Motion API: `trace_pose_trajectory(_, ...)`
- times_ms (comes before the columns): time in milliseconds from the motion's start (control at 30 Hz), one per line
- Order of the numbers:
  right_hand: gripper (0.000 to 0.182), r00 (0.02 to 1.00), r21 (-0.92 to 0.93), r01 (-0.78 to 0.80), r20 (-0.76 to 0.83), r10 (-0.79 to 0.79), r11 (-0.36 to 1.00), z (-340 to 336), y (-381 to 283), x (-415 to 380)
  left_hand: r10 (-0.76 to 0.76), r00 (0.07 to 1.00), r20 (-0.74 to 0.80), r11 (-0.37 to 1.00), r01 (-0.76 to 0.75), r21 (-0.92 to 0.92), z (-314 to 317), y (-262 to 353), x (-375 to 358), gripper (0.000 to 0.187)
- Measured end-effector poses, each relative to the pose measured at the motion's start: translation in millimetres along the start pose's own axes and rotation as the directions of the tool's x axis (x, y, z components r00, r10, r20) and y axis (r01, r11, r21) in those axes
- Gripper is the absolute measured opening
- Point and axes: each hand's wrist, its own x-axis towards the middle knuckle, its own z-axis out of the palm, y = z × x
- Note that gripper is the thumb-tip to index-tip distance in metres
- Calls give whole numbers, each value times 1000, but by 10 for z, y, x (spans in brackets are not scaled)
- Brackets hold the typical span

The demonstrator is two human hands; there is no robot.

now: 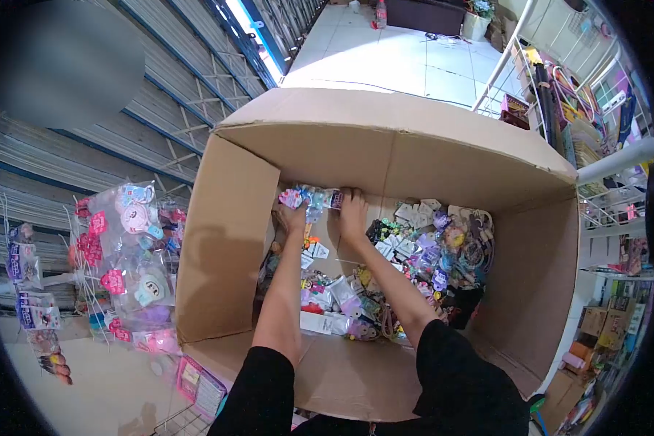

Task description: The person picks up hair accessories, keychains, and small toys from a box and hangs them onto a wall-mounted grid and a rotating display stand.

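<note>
Both hands reach deep into a large cardboard box (229, 269), close to its far inner wall. My left hand (291, 218) is closed around the left end of a clear packet of small pink and blue trinkets (316, 196). My right hand (353, 214) is at the packet's right end with its fingers curled; the fingertips are partly hidden. Below and between the hands lie white-carded trinkets (315, 251). To the right of my right hand is a dense pile of small packaged trinkets (414, 247). More small packets (338, 298) lie near the box's front side.
Clear bags with pink tags (134, 225) hang left of the box, before a metal shutter (174, 87). A white wire rack (581, 94) with goods stands at right. Shelves of boxed items (610, 320) are lower right. Tiled floor (392, 62) extends beyond the box.
</note>
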Motion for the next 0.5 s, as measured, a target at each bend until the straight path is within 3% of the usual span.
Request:
trace_pose_trajectory(67,48,997,209,-57,67,44,976,7,36,37,15,1000,-14,997,-16,-79,-52,96,-38,51)
trace_pose_trajectory(100,41,998,327,-48,-15,56,944,42,48,24,-1,1000,-27,1000,0,-30,-165,290,-164,45)
trace_pose_trajectory(200,40,987,426,-160,63,147,890,-40,60,51,2,998,-62,1000,-1,12,-287,496,-284,38)
trace_pose_trajectory(233,34,979,406,-200,120,165,892,-109,59,43,77,997,7,997,-77,-9,-325,544,-312,37)
trace_pose_trajectory(300,34,985,520,-170,110,131,837,-204,74,60,249,965,82,968,-244,-63,-395,622,-364,30)
trace_pose_trajectory(333,34,989,620,-144,99,106,771,-262,83,72,246,967,66,968,-243,-61,-436,669,-381,30)
trace_pose_trajectory(400,32,999,593,-40,18,37,804,-586,51,127,390,892,229,918,-395,-25,-558,778,-386,28)
trace_pose_trajectory(433,29,998,550,50,-61,-19,834,-782,33,158,388,898,209,920,-392,-24,-682,871,-422,28)
trace_pose_trajectory(500,27,999,556,49,-9,-53,830,-1104,27,250,462,809,363,876,-481,-42,-1014,1127,-589,26)
